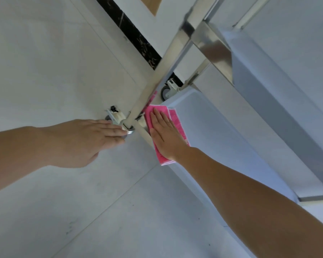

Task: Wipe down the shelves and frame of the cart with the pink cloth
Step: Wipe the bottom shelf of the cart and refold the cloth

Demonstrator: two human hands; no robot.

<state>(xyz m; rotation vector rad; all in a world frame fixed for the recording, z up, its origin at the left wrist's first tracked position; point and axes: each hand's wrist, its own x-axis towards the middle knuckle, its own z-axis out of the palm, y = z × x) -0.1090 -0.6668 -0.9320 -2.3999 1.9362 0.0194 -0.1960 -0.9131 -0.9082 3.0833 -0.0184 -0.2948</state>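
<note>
Floor tiles [54, 62], pale and glossy, fill most of what you see, with a dark marbled strip [136, 40] running diagonally behind the cart. Your cart [268, 101] stands to the right: a steel upright post [157, 75] crosses the middle of the view, a steel crossbar [213, 47] meets it higher up, and the white bottom shelf [222, 136] lies under your right forearm. Your left hand [86, 140] reaches in with its fingers straight and together, holding nothing, the fingertips at the base of the post beside the near caster [113, 116]. Your right hand [166, 135] lies flat, fingers extended, pressing the pink cloth [177, 125] against the corner of the bottom shelf, just beside the post. A second caster [167, 89] shows behind the shelf's far corner.
</note>
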